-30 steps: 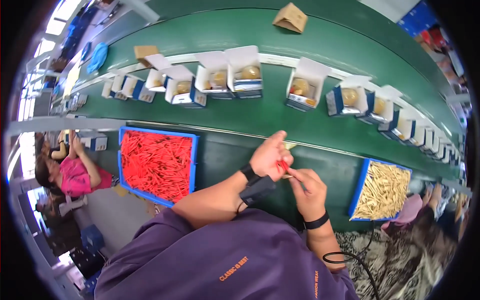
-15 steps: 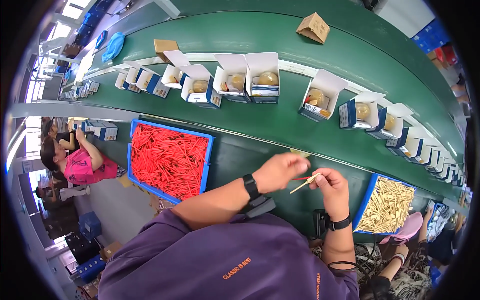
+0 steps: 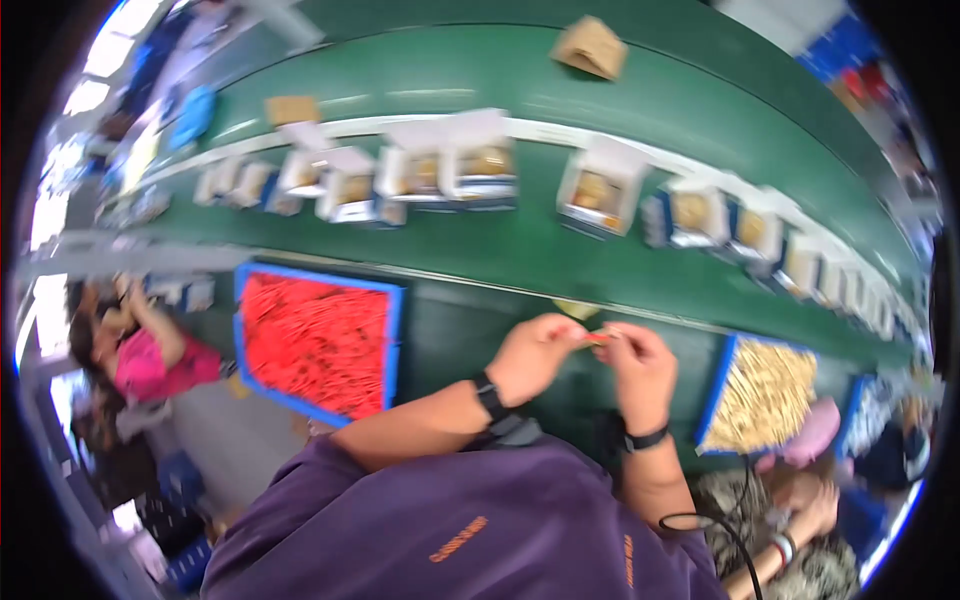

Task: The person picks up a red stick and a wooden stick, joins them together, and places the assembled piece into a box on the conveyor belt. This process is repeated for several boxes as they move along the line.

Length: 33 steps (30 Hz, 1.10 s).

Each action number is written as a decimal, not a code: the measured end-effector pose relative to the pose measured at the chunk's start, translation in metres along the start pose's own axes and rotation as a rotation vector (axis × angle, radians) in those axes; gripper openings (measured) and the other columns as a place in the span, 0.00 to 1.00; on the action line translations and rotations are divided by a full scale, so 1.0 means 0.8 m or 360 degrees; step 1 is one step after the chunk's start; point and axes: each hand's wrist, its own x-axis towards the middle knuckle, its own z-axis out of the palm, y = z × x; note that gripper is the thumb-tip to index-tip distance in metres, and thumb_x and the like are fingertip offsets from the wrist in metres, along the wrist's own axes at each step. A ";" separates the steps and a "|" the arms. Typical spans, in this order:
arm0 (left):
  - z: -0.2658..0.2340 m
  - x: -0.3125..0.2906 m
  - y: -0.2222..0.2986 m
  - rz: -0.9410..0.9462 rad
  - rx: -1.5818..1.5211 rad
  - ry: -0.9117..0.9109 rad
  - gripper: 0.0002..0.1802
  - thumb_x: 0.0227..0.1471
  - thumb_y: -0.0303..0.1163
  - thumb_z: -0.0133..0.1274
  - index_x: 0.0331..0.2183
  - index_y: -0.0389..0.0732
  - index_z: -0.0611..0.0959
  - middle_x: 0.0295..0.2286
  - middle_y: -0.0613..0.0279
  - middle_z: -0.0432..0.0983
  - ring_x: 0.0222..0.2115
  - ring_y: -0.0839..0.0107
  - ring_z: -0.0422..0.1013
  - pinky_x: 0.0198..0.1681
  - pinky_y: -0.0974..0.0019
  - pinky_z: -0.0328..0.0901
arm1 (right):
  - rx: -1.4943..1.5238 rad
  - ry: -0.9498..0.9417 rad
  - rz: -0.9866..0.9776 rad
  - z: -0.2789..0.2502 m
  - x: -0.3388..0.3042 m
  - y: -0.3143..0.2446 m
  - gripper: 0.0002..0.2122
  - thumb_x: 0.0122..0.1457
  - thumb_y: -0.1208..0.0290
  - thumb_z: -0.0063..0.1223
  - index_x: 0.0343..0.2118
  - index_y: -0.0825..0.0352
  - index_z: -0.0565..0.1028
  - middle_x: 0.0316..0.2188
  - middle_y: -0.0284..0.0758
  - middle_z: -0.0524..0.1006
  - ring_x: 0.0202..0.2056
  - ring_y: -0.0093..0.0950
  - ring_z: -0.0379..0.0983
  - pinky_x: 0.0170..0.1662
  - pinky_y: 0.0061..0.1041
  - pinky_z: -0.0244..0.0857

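Observation:
In front of my chest my two hands meet over the dark green work surface. A thin red stick (image 3: 597, 338) spans the gap between their fingertips. My left hand (image 3: 530, 358) pinches its left end, and my right hand (image 3: 642, 370) has closed fingers on the other end. Motion blur hides whether a pale stick is also in the right fingers. To the left lies a heap of red sticks (image 3: 315, 340) in a blue tray (image 3: 394, 345). Pale yellow sticks (image 3: 765, 390) fill another blue tray (image 3: 713, 405) on the right.
Beyond my hands a green conveyor (image 3: 420, 240) carries a row of open white-and-blue boxes (image 3: 603, 190) with round tan items inside. A brown carton piece (image 3: 592, 48) lies farther back. Co-workers sit at left, one in a pink shirt (image 3: 150, 365), and at right, where a forearm (image 3: 800, 525) shows.
My left hand has come to the red stick beside my right fingers. The pale stick that stuck out of my right hand no longer shows clearly. The whole view has shifted and blurred.

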 end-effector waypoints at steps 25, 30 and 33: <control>0.024 0.041 0.060 -0.0515 -0.0543 0.0071 0.08 0.64 0.34 0.48 0.40 0.41 0.76 0.27 0.68 0.73 0.18 0.84 0.59 0.20 0.76 0.57 | -0.0428 0.0650 -0.0827 -0.096 0.106 -0.057 0.05 0.58 0.75 0.60 0.35 0.70 0.80 0.27 0.34 0.81 0.29 0.22 0.78 0.33 0.22 0.72; -0.008 0.048 0.036 -0.0860 -0.1255 -0.0071 0.09 0.65 0.39 0.44 0.38 0.45 0.73 0.23 0.71 0.64 0.15 0.83 0.52 0.15 0.76 0.51 | -0.0941 0.0570 -0.1345 -0.086 0.182 -0.056 0.04 0.56 0.73 0.61 0.34 0.66 0.81 0.28 0.38 0.81 0.29 0.31 0.78 0.34 0.26 0.71; -0.019 0.042 0.031 -0.0992 -0.1445 -0.0233 0.10 0.66 0.41 0.42 0.36 0.47 0.72 0.21 0.72 0.60 0.15 0.82 0.53 0.16 0.76 0.51 | -0.1111 0.0426 -0.1202 -0.076 0.192 -0.037 0.04 0.56 0.71 0.61 0.33 0.64 0.81 0.29 0.39 0.80 0.29 0.36 0.77 0.34 0.28 0.71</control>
